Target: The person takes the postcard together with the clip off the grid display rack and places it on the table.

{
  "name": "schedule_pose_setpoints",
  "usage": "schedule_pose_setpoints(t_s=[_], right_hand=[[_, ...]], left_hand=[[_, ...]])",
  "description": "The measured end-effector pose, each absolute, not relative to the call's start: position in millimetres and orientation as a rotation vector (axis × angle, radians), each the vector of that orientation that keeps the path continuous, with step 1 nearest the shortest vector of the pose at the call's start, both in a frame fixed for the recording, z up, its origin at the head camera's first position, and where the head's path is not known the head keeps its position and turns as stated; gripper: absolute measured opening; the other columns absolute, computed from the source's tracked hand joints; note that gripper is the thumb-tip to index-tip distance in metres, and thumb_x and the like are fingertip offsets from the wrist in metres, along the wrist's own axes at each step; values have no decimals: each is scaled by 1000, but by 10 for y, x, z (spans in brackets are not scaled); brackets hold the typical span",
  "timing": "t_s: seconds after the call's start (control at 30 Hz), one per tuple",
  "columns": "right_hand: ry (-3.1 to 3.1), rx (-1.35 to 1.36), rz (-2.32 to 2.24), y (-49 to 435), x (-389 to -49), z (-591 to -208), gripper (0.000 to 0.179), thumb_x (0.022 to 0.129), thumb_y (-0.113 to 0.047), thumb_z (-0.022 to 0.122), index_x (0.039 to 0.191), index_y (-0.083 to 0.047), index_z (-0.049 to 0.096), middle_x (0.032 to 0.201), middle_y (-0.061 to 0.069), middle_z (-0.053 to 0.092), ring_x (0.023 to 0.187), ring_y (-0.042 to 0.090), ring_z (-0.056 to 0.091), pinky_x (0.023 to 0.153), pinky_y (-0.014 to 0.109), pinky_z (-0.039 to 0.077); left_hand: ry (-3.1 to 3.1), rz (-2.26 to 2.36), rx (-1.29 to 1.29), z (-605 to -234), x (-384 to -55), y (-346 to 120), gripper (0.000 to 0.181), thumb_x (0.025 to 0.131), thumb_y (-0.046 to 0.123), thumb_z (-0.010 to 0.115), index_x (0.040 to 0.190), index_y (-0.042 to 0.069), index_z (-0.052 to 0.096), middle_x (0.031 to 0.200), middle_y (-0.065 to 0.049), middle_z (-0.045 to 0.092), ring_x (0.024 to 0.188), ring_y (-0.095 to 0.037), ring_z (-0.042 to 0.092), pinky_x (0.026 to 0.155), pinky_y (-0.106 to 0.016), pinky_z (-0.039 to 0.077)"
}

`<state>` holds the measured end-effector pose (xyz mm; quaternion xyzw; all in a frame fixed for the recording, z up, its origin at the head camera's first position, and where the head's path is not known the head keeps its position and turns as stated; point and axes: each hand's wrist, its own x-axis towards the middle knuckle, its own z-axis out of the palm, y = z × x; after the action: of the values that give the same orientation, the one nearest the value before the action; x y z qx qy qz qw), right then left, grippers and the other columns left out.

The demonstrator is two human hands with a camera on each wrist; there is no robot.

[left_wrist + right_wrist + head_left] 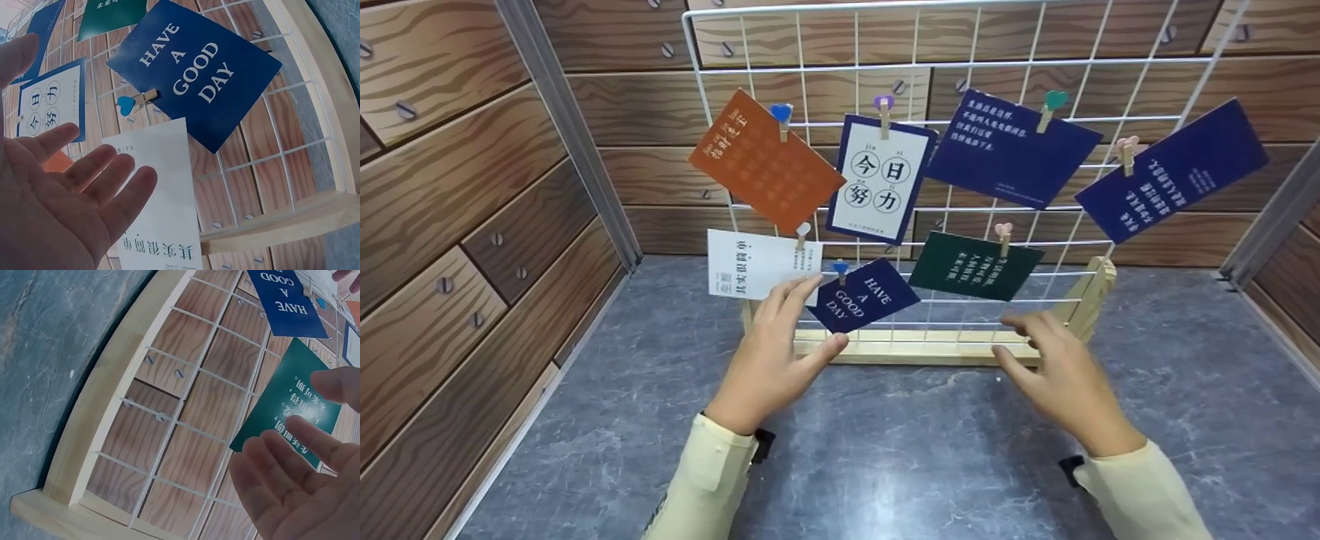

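Observation:
Before the white wire grid (945, 64), my left hand (772, 352) is raised with fingers loosely spread and nothing in them. It is nearest the white card (735, 259) and the dark blue "HAVE A GOOD DAY" card (877, 300), which hangs from a clothespin with a blue heart (841, 271). My right hand (1061, 375), also holding nothing, is below the green card (975, 266), its fingers gently bent. Small heart clothespins fix the cards to the grid. In the left wrist view the fingers overlap the white card (163, 197); in the right wrist view they overlap the green card (287, 396).
Higher on the grid hang an orange card (765, 165), a blue-bordered white card (877, 214) and two dark blue cards, one in the middle (1012, 161) and one at the right (1192, 176). A wooden base (915, 356) supports the grid on the grey marbled tabletop (900, 450).

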<state>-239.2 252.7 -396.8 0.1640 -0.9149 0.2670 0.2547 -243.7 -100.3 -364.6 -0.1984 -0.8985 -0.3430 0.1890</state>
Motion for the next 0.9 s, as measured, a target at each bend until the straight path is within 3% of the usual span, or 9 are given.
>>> schedule_pose_setpoints(t_s=[0.17,0.5,0.9], right_hand=[[-2498,478,712,2523,-2363,-3976,35,91,-14,78,123,-4,68,113,13,68,103,33,65,87,55,55],[-2570,507,681,2517,-2363,-4027,33,93,-14,77,123,-4,67,114,12,66,103,32,65,86,53,56],[-2577,546,665,2480,-2403,-3998,33,92,-14,76,122,-4,68,114,12,67,105,32,65,89,52,55]], left_hand=[[-2538,-937,-585,-3627,-2429,-990,71,96,53,69,156,22,45,153,-1,48,142,-20,45,121,-65,19],[-2582,-939,-622,-3628,-2434,-951,66,95,45,72,151,17,50,147,-3,52,135,-20,48,114,-44,42],[-2646,-866,-638,-3686,-2431,-972,67,97,47,70,153,16,49,149,-7,50,137,-26,48,112,-49,44]])
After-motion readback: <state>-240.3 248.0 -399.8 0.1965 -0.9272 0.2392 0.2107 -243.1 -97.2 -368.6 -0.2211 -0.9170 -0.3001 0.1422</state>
